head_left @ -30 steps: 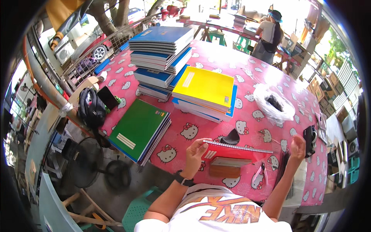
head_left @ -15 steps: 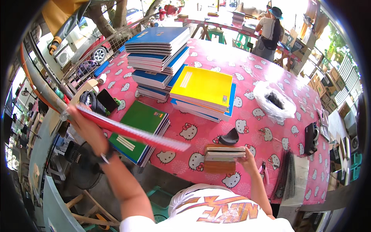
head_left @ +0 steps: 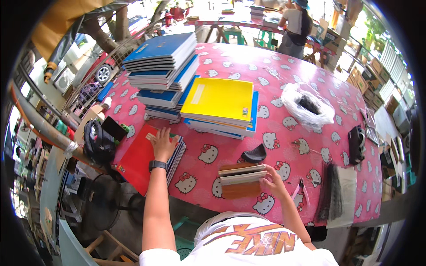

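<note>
My left hand (head_left: pixel 162 145) lies open, fingers spread, on a red spiral notebook (head_left: pixel 135 157) at the table's left front edge. Beneath it is a small stack of notebooks, with spiral edges showing at the right. My right hand (head_left: pixel 274 179) grips the right end of a wooden block with pale, plate-like strips (head_left: pixel 242 174), which sits on a brown wooden base. Just behind that block stands a curved black piece (head_left: pixel 254 153). To the right of my right hand are pink-handled pliers (head_left: pixel 301 190).
A tall stack of blue notebooks (head_left: pixel 162 48) and a yellow-topped stack (head_left: pixel 219 98) stand behind. On the right lie a plastic-wrapped black coil bundle (head_left: pixel 308 106), black spiral coils (head_left: pixel 328 193) and a black case (head_left: pixel 356 145). A black bag (head_left: pixel 98 142) is at left; another person (head_left: pixel 293 29) stands beyond.
My left hand has laid the red notebook, tilted in the air before, onto the green-topped stack and let go of it. My right hand stays at the wooden block. The view has shifted slightly.
</note>
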`<state>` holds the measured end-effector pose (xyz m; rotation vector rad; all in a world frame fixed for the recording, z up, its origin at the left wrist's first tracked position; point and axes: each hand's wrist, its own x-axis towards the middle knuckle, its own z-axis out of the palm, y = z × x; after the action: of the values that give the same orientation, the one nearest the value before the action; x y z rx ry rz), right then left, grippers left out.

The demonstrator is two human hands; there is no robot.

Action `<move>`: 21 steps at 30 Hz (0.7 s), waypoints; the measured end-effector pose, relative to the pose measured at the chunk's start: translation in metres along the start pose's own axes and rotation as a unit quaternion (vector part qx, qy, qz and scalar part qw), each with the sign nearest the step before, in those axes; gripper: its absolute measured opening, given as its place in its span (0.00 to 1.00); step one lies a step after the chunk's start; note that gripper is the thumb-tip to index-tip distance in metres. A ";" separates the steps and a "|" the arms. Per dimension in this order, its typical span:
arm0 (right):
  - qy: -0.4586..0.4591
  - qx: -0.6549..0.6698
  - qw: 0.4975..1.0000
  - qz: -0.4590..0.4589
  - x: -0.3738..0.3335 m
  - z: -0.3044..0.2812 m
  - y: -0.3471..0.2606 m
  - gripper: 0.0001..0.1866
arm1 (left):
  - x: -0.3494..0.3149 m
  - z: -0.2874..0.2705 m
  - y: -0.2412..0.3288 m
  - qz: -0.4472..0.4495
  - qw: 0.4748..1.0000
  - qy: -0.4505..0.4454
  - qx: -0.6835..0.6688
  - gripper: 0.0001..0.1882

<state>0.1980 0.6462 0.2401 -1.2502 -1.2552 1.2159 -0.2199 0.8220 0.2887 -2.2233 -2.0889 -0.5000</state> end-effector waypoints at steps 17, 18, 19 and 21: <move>-0.096 0.175 0.979 0.048 0.012 -0.022 0.012 0.21 | 0.043 -0.014 0.172 0.319 0.921 0.154 -0.165 0.16; -0.087 0.173 0.980 0.045 0.012 -0.021 0.012 0.21 | 0.047 -0.015 0.174 0.325 0.919 0.154 -0.164 0.16; -0.086 0.158 0.983 0.046 0.012 -0.020 0.011 0.20 | 0.049 -0.016 0.173 0.323 0.920 0.140 -0.172 0.13; -0.079 0.148 0.985 0.037 0.015 -0.025 0.006 0.20 | 0.057 -0.022 0.166 0.323 0.922 0.124 -0.176 0.11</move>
<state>0.2231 0.6613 0.2351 -1.0067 -1.0975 1.5191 -0.0600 0.8572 0.3552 -2.6637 -1.1048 -1.0736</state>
